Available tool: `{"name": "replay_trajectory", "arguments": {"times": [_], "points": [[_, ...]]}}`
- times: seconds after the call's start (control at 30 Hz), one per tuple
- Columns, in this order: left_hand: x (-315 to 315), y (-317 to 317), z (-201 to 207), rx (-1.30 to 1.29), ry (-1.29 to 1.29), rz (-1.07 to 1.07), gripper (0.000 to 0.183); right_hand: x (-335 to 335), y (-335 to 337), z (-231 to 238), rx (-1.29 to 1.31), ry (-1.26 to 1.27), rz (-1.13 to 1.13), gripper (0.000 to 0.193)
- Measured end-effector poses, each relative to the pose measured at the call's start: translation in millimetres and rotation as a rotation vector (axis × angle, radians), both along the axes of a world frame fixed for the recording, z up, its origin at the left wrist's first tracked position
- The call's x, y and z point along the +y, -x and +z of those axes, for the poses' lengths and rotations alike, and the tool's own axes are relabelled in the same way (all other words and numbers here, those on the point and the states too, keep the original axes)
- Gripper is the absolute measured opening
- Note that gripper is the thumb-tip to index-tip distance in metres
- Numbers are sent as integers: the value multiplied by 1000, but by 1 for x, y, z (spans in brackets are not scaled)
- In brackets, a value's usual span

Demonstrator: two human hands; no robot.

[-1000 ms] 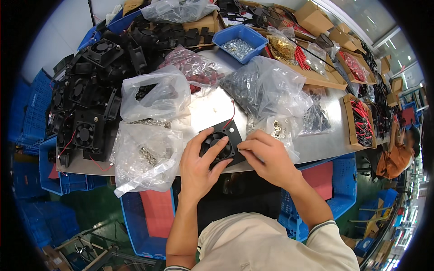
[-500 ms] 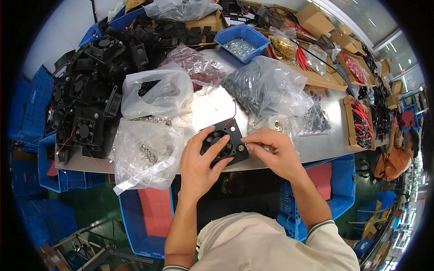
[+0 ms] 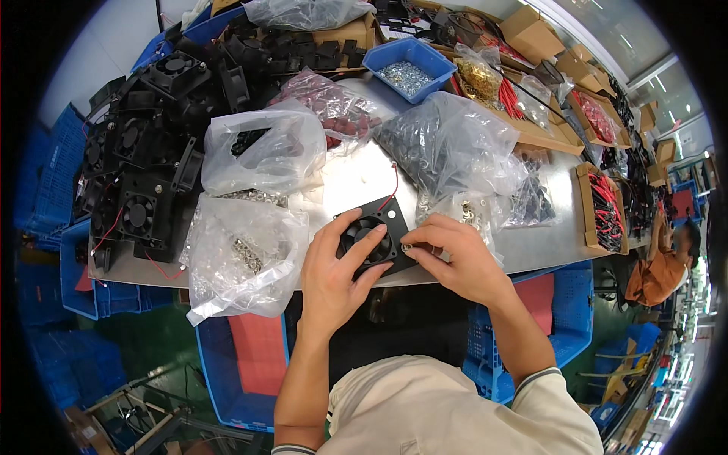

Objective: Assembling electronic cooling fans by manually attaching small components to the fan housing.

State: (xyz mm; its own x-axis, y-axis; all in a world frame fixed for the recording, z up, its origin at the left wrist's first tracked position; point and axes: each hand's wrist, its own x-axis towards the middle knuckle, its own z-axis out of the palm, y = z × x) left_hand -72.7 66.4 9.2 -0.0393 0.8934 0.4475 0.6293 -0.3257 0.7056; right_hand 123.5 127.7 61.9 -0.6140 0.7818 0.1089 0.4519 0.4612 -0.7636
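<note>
A black cooling fan (image 3: 369, 240) on a square black plate (image 3: 391, 206) lies at the table's front edge, its thin red and dark wires (image 3: 395, 182) trailing away at the back. My left hand (image 3: 334, 269) closes around the fan from the left, fingers across its top and thumb along its near side. At the plate's right edge my right hand (image 3: 462, 258) pinches a small round metal piece (image 3: 407, 247) between thumb and forefinger. Fingertips partly cover this piece, so whether it is a nut or a washer cannot be told.
Many similar fans (image 3: 136, 216) are heaped at the left. Clear bags of small metal parts (image 3: 246, 254) and dark parts (image 3: 447, 144) surround the work spot. Behind are a blue tray of metal hardware (image 3: 407, 72) and a box of red and black wires (image 3: 604, 208). Blue crates (image 3: 243, 364) stand below.
My right fingertips have shifted slightly left over the plate's right corner and now pinch the small metal piece, which showed flat on the plate before. My left hand keeps its hold.
</note>
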Motion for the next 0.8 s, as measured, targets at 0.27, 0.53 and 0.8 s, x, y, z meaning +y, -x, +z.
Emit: {"name": "replay_trajectory", "arguments": {"times": [0.27, 0.53, 0.8], "points": [[0, 0, 1, 3, -1, 0, 54, -5, 3, -1, -19, -60, -13, 15], [-1, 0, 1, 7, -6, -2, 54, -6, 3, -8, 20, -134, -33, 14], [-1, -1, 1, 4, 3, -1, 55, -8, 4, -8, -25, -177, -46, 15]]}}
